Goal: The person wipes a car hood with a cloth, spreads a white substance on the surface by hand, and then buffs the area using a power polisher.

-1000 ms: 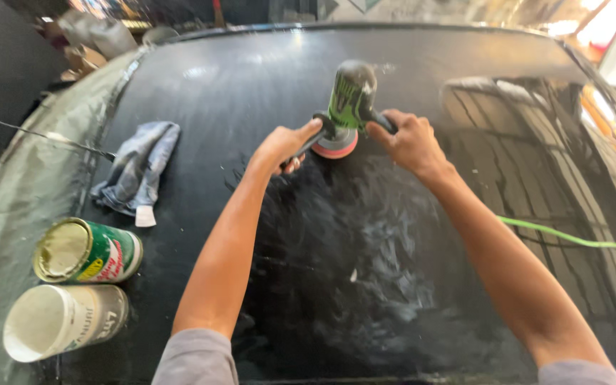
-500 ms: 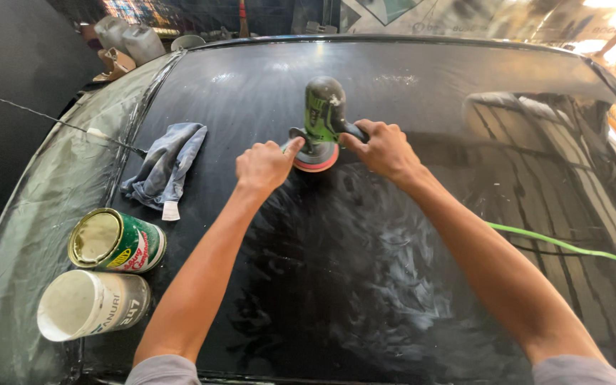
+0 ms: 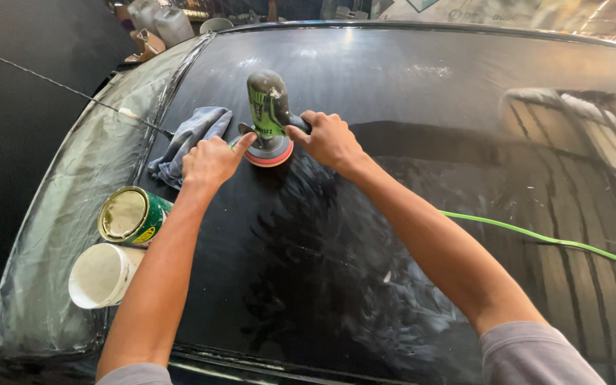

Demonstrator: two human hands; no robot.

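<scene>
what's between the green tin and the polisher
In the head view, the person's left hand and forearm cross between the green tin and the polisher.

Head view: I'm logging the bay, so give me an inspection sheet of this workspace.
Surface: black car panel, glossy, white swirled smears near the middle.
Job's things: green polisher with its red pad on the panel.
Clutter: grey rag; green tin and white tin, both on their sides.
Grips: left hand and right hand each shut on a polisher handle.
Cables: green cable across the panel.
Surroundings: jugs beyond the car.
</scene>
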